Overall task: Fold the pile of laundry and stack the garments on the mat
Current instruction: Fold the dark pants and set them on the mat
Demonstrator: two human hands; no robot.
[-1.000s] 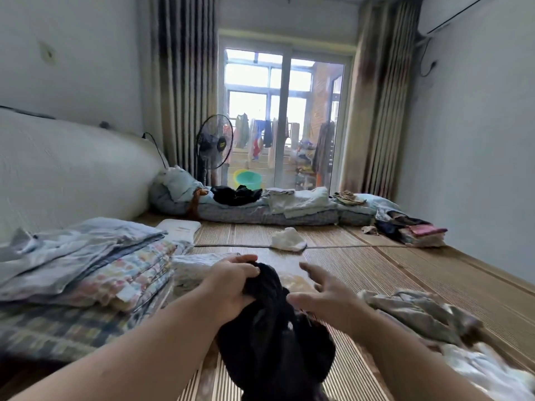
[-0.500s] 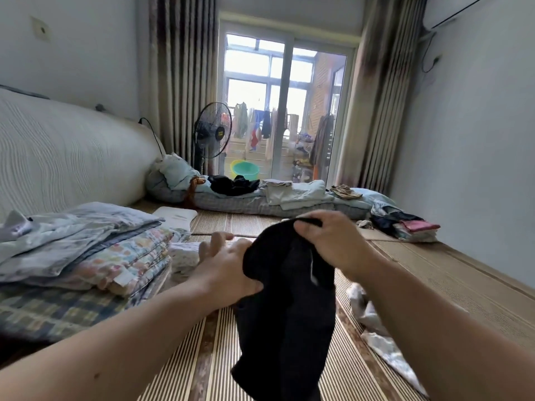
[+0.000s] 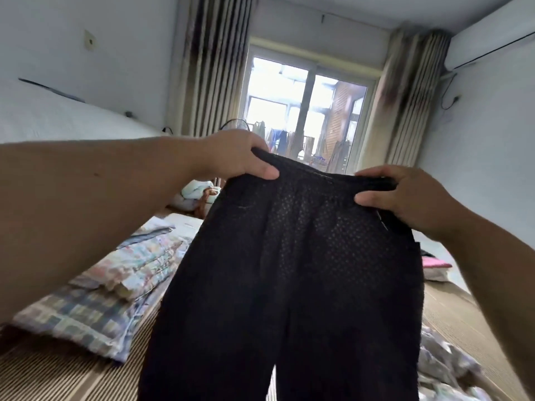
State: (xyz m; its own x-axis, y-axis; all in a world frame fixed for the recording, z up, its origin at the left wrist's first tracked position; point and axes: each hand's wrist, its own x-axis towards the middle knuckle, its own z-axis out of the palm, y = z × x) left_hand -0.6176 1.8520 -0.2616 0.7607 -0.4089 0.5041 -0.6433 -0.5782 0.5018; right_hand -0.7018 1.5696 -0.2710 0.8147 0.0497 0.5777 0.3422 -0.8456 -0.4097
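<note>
A pair of black mesh trousers [image 3: 304,285] hangs spread out in front of me, held up by the waistband. My left hand [image 3: 234,157] grips the waistband's left end and my right hand [image 3: 405,198] grips its right end. The two legs drop straight down past the bottom of the view. Under them lies the striped bamboo mat [image 3: 58,371]. Loose unfolded laundry [image 3: 445,369] lies on the mat at the lower right, partly hidden by the trousers.
A stack of folded patterned bedding and garments [image 3: 115,285] sits on the mat at the left. A pink folded item [image 3: 434,263] lies far right. Bedding [image 3: 197,192] lies by the glass balcony door [image 3: 307,111], with curtains on both sides.
The bunched black garment has been raised and spread open by its waistband. My hands moved apart and up, and the view tilted upward.
</note>
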